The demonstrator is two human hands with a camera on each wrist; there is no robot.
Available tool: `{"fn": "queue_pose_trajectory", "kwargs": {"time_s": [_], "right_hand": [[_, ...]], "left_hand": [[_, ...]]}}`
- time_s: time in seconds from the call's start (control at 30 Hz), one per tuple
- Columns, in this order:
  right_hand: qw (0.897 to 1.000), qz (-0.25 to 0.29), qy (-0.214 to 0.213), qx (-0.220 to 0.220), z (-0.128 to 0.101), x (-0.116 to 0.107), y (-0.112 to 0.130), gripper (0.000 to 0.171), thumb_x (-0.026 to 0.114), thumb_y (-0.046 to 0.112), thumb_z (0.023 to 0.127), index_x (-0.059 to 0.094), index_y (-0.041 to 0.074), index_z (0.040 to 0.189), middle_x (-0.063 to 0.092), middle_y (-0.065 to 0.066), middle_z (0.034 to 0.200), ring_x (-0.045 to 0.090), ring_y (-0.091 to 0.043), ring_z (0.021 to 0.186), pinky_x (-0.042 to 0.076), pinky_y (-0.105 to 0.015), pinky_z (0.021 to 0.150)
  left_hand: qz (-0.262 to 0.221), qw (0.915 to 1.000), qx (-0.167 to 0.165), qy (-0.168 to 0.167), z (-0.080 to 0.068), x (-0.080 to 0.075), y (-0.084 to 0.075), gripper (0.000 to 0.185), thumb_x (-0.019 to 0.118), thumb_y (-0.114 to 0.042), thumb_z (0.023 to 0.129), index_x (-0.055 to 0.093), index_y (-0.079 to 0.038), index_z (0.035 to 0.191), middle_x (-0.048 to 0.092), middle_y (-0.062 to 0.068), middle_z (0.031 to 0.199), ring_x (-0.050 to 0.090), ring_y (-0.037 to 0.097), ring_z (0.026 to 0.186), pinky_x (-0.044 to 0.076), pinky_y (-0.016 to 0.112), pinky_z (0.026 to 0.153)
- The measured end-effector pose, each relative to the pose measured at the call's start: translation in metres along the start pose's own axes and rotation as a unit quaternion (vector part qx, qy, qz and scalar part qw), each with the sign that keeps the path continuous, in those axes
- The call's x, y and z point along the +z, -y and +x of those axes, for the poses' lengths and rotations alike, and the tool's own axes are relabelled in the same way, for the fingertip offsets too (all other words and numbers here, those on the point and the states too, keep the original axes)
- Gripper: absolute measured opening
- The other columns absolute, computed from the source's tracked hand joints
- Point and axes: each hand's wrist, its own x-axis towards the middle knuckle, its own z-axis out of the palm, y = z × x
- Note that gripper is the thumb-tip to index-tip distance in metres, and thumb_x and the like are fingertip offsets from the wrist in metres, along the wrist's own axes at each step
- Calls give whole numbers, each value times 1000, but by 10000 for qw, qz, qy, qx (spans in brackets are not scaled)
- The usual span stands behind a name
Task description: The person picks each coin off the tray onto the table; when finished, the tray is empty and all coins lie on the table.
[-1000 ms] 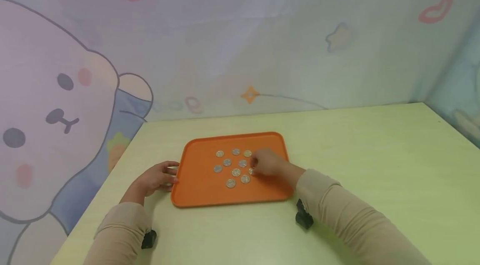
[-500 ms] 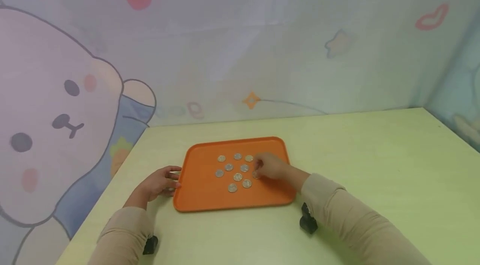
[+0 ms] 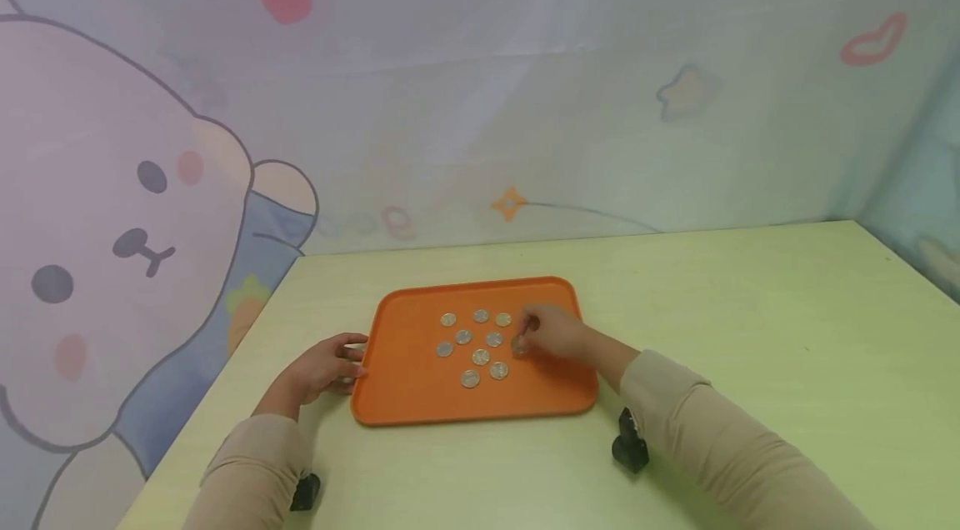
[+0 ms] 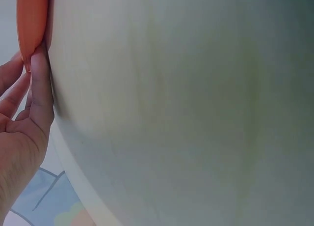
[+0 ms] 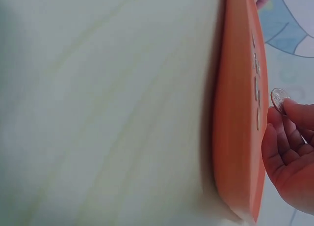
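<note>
Pale green tabletop (image 3: 750, 330), orange tray (image 3: 405, 388) on it. Right hand (image 3: 558, 336) pinches coin (image 5: 279, 99), lifted above tray; other coins (image 3: 472, 347) just left of grip. Left hand (image 3: 322, 367) fingers straight, touching tray edge.

Both hands reach forward: left hand (image 3: 322, 367) relaxed, right hand (image 3: 558, 336) pinching (fingertips together).
</note>
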Motion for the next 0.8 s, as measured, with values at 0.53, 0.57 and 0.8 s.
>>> {"fn": "queue_pose_trajectory", "kwargs": {"time_s": [0.53,0.57,0.8], "right_hand": [[9967,628,-339,-383,-17,-36,-5,7,56,1,79,51,-1,85,53,-9,84,53,-21,78,45,-34,68],[9965,670,-344,-364,-18,-38,-6,7,55,2,80,51,-1,85,53,-9,83,53,-21,78,45,-35,69],[9954,779,-400,-390,-23,-52,-14,10,55,5,82,50,-1,88,55,-10,85,53,-25,80,44,-42,73]], "left_hand": [[10,10000,59,-28,-1,1,0,56,52,5,80,24,6,129,42,19,107,52,14,73,48,31,63],[15,10000,58,-12,0,1,0,56,52,5,80,24,6,129,42,20,108,53,14,73,48,32,64],[136,9999,64,64,1,2,-2,57,52,6,80,23,8,128,42,23,109,54,15,75,48,33,64]]}}
